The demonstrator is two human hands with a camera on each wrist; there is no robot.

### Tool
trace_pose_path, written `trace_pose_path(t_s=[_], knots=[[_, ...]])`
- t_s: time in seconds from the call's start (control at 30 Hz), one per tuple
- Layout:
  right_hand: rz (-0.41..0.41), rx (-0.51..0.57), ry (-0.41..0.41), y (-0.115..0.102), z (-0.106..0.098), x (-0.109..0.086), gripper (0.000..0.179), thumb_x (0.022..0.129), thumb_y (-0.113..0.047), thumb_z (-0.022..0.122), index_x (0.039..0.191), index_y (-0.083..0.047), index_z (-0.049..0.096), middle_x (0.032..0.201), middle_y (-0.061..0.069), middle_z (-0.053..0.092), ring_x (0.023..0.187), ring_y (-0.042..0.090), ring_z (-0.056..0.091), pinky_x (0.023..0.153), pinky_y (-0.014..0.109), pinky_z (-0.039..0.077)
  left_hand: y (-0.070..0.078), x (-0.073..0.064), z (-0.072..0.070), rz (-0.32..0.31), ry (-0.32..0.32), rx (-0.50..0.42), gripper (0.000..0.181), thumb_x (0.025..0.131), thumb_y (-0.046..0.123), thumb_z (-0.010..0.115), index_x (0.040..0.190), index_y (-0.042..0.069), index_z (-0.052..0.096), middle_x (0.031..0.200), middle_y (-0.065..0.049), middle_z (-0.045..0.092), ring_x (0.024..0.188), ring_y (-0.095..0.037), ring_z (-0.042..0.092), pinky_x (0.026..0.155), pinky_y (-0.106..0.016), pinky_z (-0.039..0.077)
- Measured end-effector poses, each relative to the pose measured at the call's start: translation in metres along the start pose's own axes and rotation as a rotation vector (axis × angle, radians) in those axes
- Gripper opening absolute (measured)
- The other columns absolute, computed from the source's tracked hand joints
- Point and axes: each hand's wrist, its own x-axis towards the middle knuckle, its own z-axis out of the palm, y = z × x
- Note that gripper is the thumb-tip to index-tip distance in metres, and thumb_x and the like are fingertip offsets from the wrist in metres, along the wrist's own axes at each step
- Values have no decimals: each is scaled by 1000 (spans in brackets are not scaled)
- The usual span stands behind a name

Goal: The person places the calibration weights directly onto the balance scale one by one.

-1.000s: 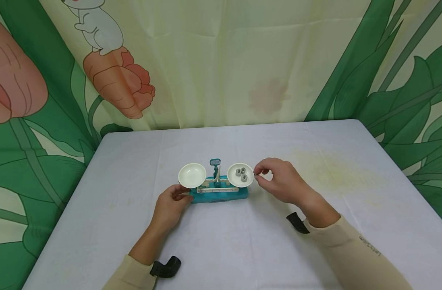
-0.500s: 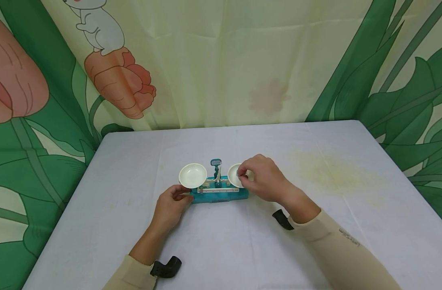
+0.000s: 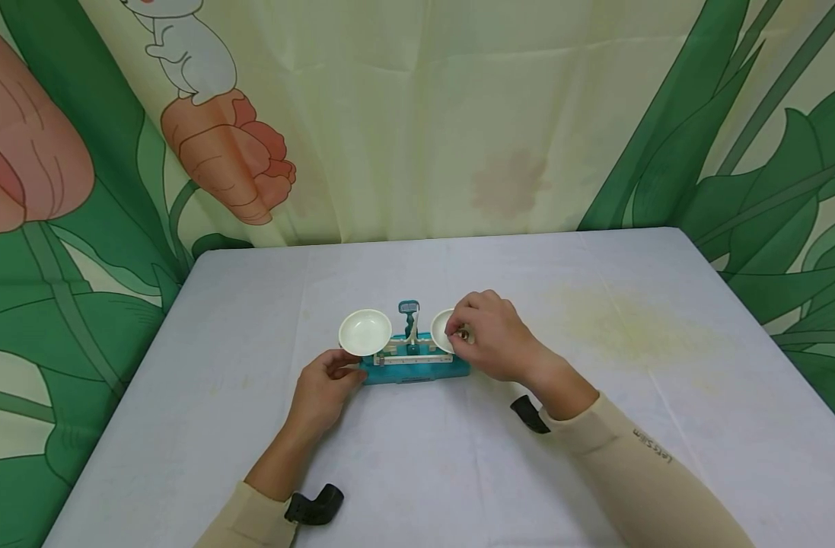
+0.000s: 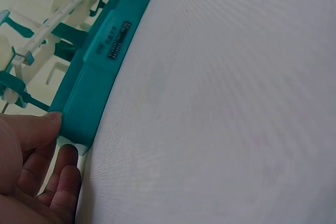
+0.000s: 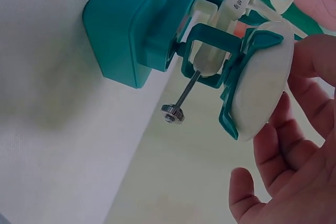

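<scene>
A small teal balance scale point(image 3: 417, 371) with two white pans stands on the table. My left hand point(image 3: 326, 390) grips the left end of its base, thumb point(image 4: 39, 129) on the base's edge and fingers curled at its end. The left pan point(image 3: 365, 332) holds nothing. Over the right pan point(image 3: 441, 321), my right hand point(image 3: 491, 335) has thumb and forefinger pinched together, low over the dish; the small metal weight between them is mostly hidden by the fingers. In the right wrist view the tilted underside of this pan point(image 5: 265, 85) blocks the fingertips.
A metal adjusting nut point(image 5: 172, 114) sticks out on a rod at the scale's right end. White cloth covers the table point(image 3: 417, 464). A printed curtain point(image 3: 424, 122) hangs behind its far edge. Black wrist mounts point(image 3: 314, 505) sit by both sleeves.
My right hand has moved left from beside the right pan to over it, carrying a small metal weight, and now covers the weights lying there. The left hand keeps its hold.
</scene>
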Motion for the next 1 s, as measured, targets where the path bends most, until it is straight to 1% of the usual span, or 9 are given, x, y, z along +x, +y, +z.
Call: trace_pose_path(t_s=[0.1,0.27,0.53,0.7,0.83,0.93,1.0], knots=[[17,21,-3,0,1,0,4,87,-13,70,86,-15,73,102,4,60,99,26,50,84,46,42,0,0,0,3,1,0,30,88,4,71,118,0,66,116,-12,70,107,-29,66,89,-38,56],[21,43,1,1,2,0,5,87,-11,70,86,-15,73,102,4,59,98,26,49,84,45,42,0,-1,0,6,1,6,30,89,5,71,118,0,66,116,-12,70,108,-29,66,89,-38,56],[18,48,-1,1,0,-1,3,89,-12,68,90,-10,72,104,5,60,99,27,51,86,45,44,0,-1,0,3,-2,1,30,89,5,71,119,1,66,116,-12,70,107,-29,66,89,-38,56],[36,114,-2,4,-5,-4,5,90,-10,68,94,-10,70,104,4,62,103,26,53,90,44,48,-1,-1,0,-2,2,5,31,89,4,71,119,0,66,117,-12,69,107,-28,66,90,-38,56],[64,163,1,10,-12,-12,8,91,-10,68,99,-10,69,104,2,65,100,25,56,84,42,50,-1,-1,0,-3,2,1,31,89,4,71,119,0,66,117,-12,69,107,-28,66,89,-38,56],[91,165,5,17,-19,-20,11,91,-10,69,102,-9,69,102,1,66,95,25,57,78,40,49,-1,0,0,-1,0,-4,31,88,4,71,119,0,66,117,-12,69,107,-28,66,89,-38,56],[111,163,7,22,-23,-26,13,91,-10,70,104,-8,69,102,1,66,95,25,58,77,40,49,0,0,0,0,2,-2,32,88,5,71,119,1,66,117,-11,70,107,-28,66,89,-37,56]])
